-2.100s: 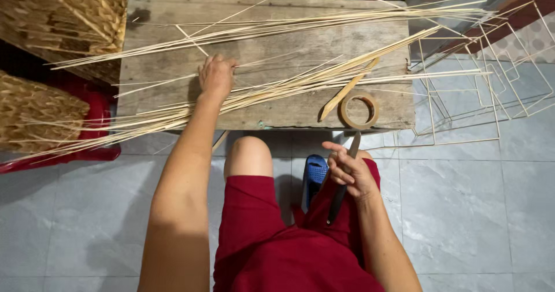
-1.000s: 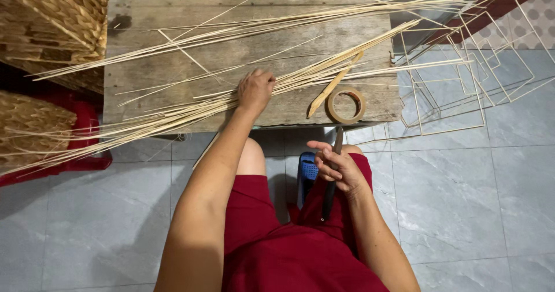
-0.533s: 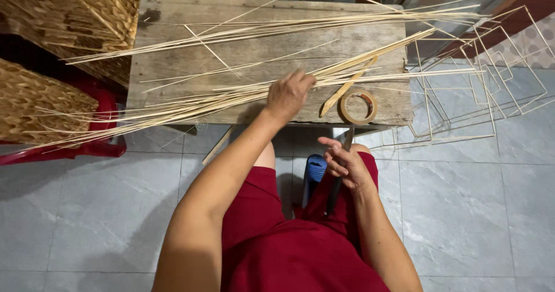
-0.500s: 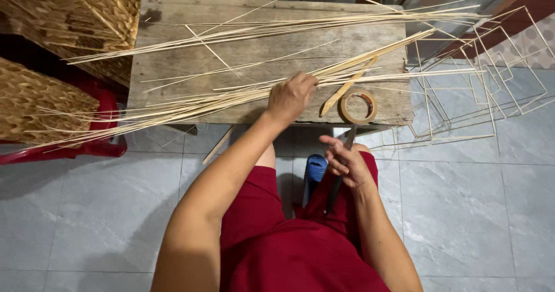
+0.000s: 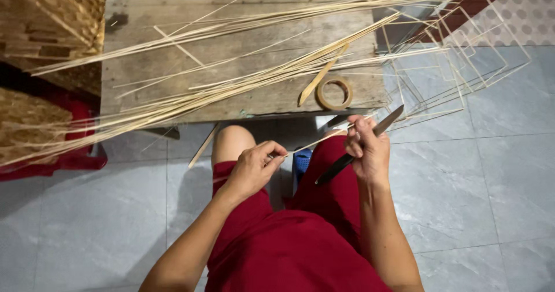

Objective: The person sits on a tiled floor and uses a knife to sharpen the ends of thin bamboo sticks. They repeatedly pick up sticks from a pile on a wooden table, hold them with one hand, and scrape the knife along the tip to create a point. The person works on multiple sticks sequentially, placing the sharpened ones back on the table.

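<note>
Below the near edge of the worn wooden table (image 5: 173,32), over the person's red-clad lap, the left hand (image 5: 251,170) pinches one end of a thin bamboo strip (image 5: 315,141) with fingers closed on it; the right hand (image 5: 367,150) is curled tight around a dark-handled knife (image 5: 358,147), its blade meeting the strip's far end; on the table lie long bamboo splints (image 5: 231,87) and a tape roll (image 5: 333,92); right of the table, thin square frames (image 5: 457,66) rest on grey floor tiles (image 5: 491,170); left of it, woven baskets (image 5: 40,14).
</note>
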